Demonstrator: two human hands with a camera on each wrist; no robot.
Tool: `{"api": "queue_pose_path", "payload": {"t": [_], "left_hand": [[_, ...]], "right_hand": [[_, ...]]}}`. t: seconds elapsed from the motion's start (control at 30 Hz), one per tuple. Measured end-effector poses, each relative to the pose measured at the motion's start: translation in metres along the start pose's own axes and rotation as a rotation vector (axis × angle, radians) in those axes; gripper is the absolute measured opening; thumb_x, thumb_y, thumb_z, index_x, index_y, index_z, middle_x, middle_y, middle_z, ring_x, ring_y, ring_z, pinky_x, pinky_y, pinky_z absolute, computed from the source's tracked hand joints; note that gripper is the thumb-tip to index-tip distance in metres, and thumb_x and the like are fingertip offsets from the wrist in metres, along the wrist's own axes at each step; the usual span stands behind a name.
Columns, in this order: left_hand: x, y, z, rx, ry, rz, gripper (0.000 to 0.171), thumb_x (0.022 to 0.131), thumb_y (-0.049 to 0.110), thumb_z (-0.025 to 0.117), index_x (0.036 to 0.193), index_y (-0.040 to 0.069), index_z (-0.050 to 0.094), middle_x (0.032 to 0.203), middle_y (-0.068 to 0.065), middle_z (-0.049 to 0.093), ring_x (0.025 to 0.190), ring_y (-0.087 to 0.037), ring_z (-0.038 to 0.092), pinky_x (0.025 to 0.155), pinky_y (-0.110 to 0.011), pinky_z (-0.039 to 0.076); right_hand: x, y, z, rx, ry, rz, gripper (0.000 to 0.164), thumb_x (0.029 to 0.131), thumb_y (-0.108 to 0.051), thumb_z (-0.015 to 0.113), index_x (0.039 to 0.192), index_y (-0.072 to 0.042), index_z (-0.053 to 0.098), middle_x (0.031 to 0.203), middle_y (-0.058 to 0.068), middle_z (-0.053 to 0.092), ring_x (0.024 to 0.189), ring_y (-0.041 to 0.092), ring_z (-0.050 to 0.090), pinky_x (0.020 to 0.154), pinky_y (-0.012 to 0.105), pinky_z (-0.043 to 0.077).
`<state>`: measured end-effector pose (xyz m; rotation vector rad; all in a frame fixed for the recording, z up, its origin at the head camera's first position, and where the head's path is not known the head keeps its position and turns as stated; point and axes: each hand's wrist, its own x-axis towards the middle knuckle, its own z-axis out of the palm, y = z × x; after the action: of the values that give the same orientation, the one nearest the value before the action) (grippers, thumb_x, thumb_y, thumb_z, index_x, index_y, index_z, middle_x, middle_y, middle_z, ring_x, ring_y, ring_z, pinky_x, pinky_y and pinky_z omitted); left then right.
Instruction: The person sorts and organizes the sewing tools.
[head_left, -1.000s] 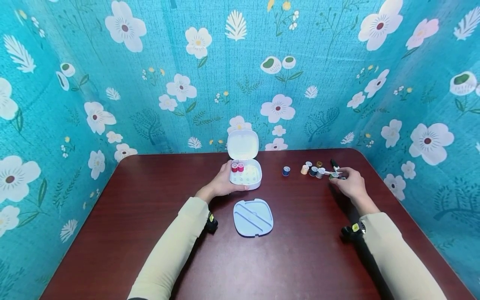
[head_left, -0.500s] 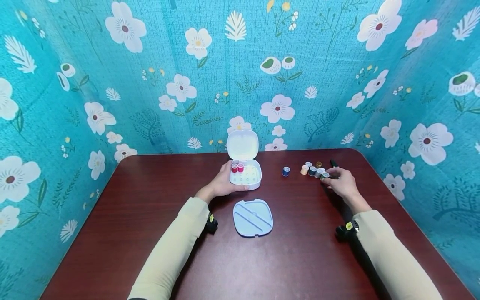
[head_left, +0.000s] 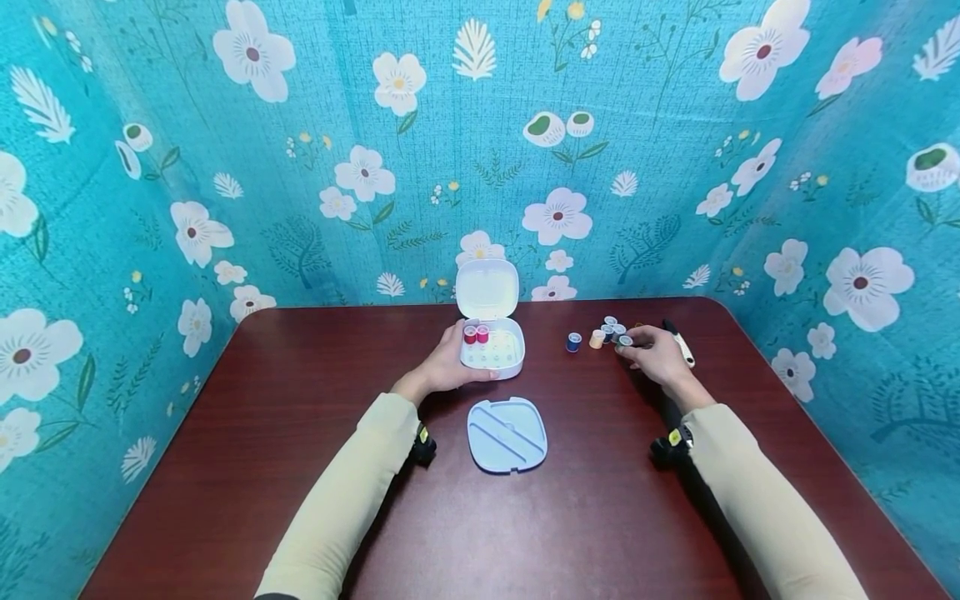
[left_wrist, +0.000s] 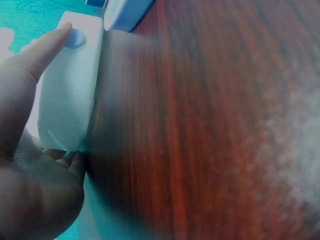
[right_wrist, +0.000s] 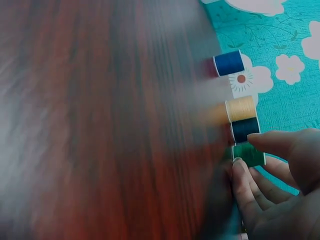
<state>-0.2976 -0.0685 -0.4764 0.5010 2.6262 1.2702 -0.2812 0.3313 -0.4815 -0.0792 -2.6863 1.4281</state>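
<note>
My left hand [head_left: 447,364] grips the open white plastic box [head_left: 513,370] at its left side, with the thumb along the front by a round latch button [left_wrist: 76,38]. Two red thread spools [head_left: 476,335] stand in the box's back left corner. At the right of the table, my right hand [head_left: 660,356] pinches a green thread spool [right_wrist: 250,155] between thumb and fingers. Right against it stands a dark spool [right_wrist: 246,130], followed by a peach spool [right_wrist: 241,109]. More spools cluster behind, partly covered by the fingers. A blue spool [head_left: 573,342] stands apart to their left.
A pale blue ridged tray [head_left: 507,458] lies in front of the white box. Beyond my right hand is a white tool with a black end [head_left: 681,343], near the table's right edge. A floral curtain [head_left: 360,250] hangs directly behind the table.
My right hand has moved left with the green spool. The peach spool and the cluster have shifted left, closer to the blue spool, uncovering the white-and-black tool. The left hand stays on the box.
</note>
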Motion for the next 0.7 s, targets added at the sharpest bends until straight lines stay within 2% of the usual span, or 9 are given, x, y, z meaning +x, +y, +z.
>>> {"api": "queue_pose_path", "payload": {"t": [0.3, 0.4, 0.7], "left_hand": [[0.002, -0.001, -0.002, 0.008, -0.009, -0.007, 0.125, 0.073, 0.049, 0.090, 0.163, 0.013, 0.010, 0.156, -0.010, 0.028, 0.136, -0.027, 0.037, 0.114, -0.048, 0.037], [0.004, -0.001, -0.002, 0.011, -0.014, -0.018, 0.127, 0.073, 0.050, 0.090, 0.163, 0.014, 0.008, 0.157, -0.010, 0.026, 0.137, -0.027, 0.037, 0.114, -0.049, 0.037], [0.004, -0.002, -0.001, 0.021, -0.024, -0.029, 0.127, 0.074, 0.049, 0.089, 0.163, 0.014, 0.006, 0.159, -0.010, 0.023, 0.138, -0.027, 0.036, 0.115, -0.047, 0.036]], "right_hand": [[0.011, -0.014, 0.022, -0.007, -0.063, -0.022, 0.036, 0.097, -0.011, 0.071, 0.125, 0.009, 0.061, 0.118, 0.028, 0.065, 0.084, 0.023, 0.067, 0.067, 0.026, 0.058], [0.011, -0.017, 0.028, 0.035, -0.097, -0.031, 0.034, 0.097, -0.009, 0.069, 0.124, 0.010, 0.061, 0.119, 0.029, 0.064, 0.086, 0.024, 0.067, 0.068, 0.026, 0.058], [0.009, -0.023, 0.041, 0.204, -0.182, -0.039, 0.035, 0.097, -0.004, 0.068, 0.126, 0.014, 0.059, 0.115, 0.029, 0.066, 0.086, 0.014, 0.069, 0.070, 0.030, 0.060]]}}
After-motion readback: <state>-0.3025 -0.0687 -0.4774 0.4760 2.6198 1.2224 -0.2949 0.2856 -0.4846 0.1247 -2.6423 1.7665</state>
